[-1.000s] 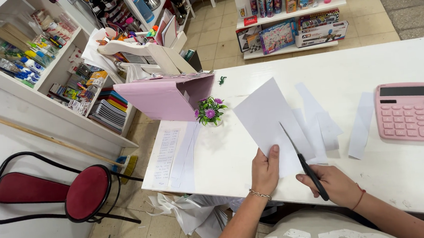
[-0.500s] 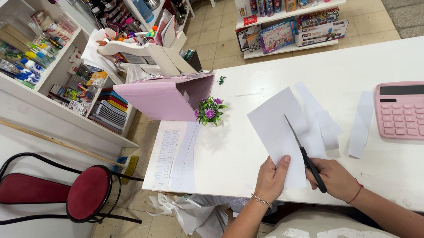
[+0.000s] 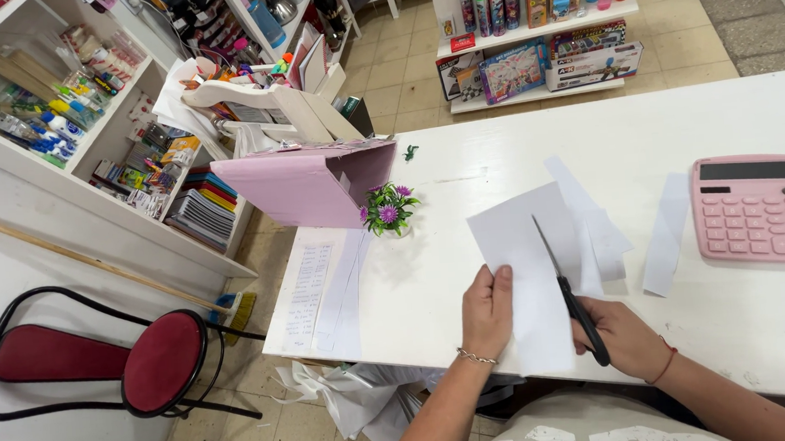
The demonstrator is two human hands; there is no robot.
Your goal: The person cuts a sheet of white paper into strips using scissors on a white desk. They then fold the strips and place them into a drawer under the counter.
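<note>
Your white tabletop [image 3: 498,149] carries a pink calculator [image 3: 755,209] at the right, a small pot of purple flowers [image 3: 388,210] near the left edge, and a pink folder-like box [image 3: 307,185] just beside it, overhanging the edge. Loose white paper strips [image 3: 668,233] lie between the middle and the calculator. A printed sheet [image 3: 307,286] and another long strip [image 3: 347,288] lie at your near-left corner.

Paper [image 3: 526,266] — a white rectangular sheet, held slightly above the white table's near edge, long side running away from the viewer, pinched at its lower left corner. Scissors [image 3: 571,298] — black handles, slim dark blades lying across the sheet's right part, tips pointing away.
</note>
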